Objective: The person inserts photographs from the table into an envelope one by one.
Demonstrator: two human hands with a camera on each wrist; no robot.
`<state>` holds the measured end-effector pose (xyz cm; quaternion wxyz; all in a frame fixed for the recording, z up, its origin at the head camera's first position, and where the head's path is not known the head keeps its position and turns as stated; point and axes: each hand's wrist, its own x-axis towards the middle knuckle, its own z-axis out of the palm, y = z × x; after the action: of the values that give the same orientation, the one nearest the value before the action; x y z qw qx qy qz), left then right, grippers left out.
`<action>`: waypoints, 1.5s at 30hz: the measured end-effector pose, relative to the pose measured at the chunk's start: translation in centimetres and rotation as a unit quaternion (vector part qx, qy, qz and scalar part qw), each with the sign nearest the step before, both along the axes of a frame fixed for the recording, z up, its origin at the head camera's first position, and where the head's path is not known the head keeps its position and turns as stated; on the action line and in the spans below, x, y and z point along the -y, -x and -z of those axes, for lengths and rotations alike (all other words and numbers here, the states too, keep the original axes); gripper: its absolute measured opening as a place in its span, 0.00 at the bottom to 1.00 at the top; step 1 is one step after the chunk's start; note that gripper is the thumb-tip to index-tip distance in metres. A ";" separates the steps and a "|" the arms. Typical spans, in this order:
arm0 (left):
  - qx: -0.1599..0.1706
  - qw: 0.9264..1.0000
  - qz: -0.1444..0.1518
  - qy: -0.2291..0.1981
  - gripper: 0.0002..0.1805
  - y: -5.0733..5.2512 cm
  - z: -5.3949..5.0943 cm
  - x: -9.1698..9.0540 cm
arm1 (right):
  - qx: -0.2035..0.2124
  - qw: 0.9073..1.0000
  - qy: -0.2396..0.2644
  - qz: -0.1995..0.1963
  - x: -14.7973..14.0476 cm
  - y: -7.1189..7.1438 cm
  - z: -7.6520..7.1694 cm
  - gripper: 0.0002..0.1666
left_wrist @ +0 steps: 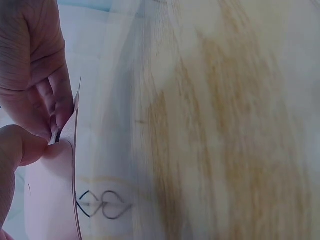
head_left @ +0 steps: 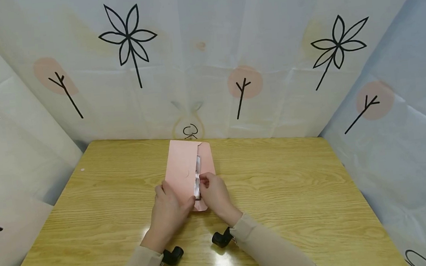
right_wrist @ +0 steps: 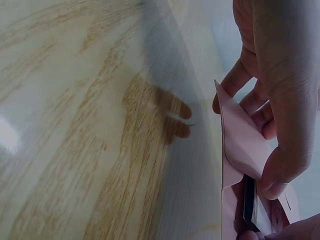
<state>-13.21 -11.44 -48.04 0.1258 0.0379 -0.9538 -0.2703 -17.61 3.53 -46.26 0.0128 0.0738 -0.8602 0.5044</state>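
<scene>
A pink card folder (head_left: 179,163) stands out on the wooden table, held at a tilt with its right side parted. Inside the long gap lies a narrow whitish thing (head_left: 198,168); the right wrist view gives it a dark edge (right_wrist: 248,197), and its kind cannot be told. My left hand (head_left: 168,206) grips the folder's lower left side, thumb across the front near the gap's lower end. At the gap, my right hand (head_left: 215,194) has its fingers curled and seems to pinch the whitish thing beside the folder's right flap (right_wrist: 245,140). The fingertips partly hide the contact.
The wooden table (head_left: 286,185) reaches to printed curtains (head_left: 204,32) at the back and both sides. Black wrist cameras sit under both sleeves, the left camera (head_left: 173,256) close to the right camera (head_left: 222,238). A small pale spot (head_left: 82,169) lies far left.
</scene>
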 end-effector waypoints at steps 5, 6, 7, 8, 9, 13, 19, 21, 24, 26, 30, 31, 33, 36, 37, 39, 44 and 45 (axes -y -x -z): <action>-0.007 1.000 -0.003 0.004 0.58 0.1 0.1 0.0 | 0.019 0.999 0.019 -0.024 -0.1 0.1 0.0 0.13; -0.007 1.000 -0.003 0.005 0.57 0.1 0.1 0.0 | 0.024 0.999 0.020 -0.030 -0.1 0.2 0.0 0.13; -0.004 1.000 -0.003 0.005 0.57 0.2 0.1 0.1 | 0.026 0.999 0.018 -0.035 -0.2 0.3 0.1 0.14; -0.001 1.000 -0.003 0.005 0.57 0.2 0.1 0.1 | 0.025 0.999 0.012 -0.039 -0.3 0.4 0.1 0.14; 0.004 1.000 -0.003 0.007 0.56 0.2 0.1 0.2 | 0.023 0.999 0.004 -0.042 -0.4 0.5 0.2 0.14; 0.024 1.000 -0.001 0.011 0.56 0.4 0.1 0.6 | -0.009 0.999 -0.036 -0.034 -0.8 0.6 0.0 0.14; 0.049 0.998 -0.007 0.034 0.58 1.0 0.1 2.0 | -0.075 0.993 -0.088 -0.018 -2.5 0.7 -0.7 0.20; 0.058 0.997 -0.004 0.043 0.58 1.2 0.1 2.4 | -0.086 0.990 -0.110 -0.013 -3.4 0.9 -0.8 0.24; 0.080 0.995 0.004 0.060 0.59 1.4 0.3 2.9 | -0.095 0.982 -0.163 -0.001 -5.0 1.3 -0.9 0.29; 0.092 0.993 0.010 0.071 0.60 1.4 0.5 3.1 | -0.097 0.973 -0.208 0.007 -6.0 1.7 -0.8 0.33; 0.106 0.988 0.027 0.105 0.60 1.4 0.6 3.1 | -0.106 0.952 -0.286 0.017 -7.8 2.3 -0.3 0.37; 0.107 0.987 0.031 0.114 0.60 1.4 0.7 3.1 | -0.109 0.947 -0.302 0.017 -8.1 2.4 -0.1 0.38; 0.110 0.985 0.035 0.130 0.60 1.3 0.8 3.1 | -0.117 0.938 -0.326 0.018 -8.8 2.6 0.2 0.40; 0.118 0.983 0.038 0.136 0.61 1.0 0.9 3.0 | -0.127 0.927 -0.352 0.020 -9.8 2.7 0.5 0.42; 0.120 0.982 0.039 0.138 0.62 0.9 0.9 3.0 | -0.127 0.924 -0.360 0.022 -10.1 2.7 0.5 0.42; 0.125 0.982 0.037 0.138 0.62 0.7 0.9 3.0 | -0.126 0.920 -0.369 0.023 -10.6 2.7 0.6 0.44; 0.085 0.986 0.049 0.132 0.59 0.8 0.7 3.3 | -0.103 0.917 -0.386 0.016 -11.4 2.5 0.6 0.48; 0.072 0.987 0.059 0.131 0.58 0.9 0.7 3.3 | -0.099 0.915 -0.390 0.015 -11.5 2.5 0.6 0.50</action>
<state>-14.09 -14.77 -48.71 0.0448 -0.0159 -0.9881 -0.1463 -20.09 14.99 -46.86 0.0761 0.1096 -0.9839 0.1185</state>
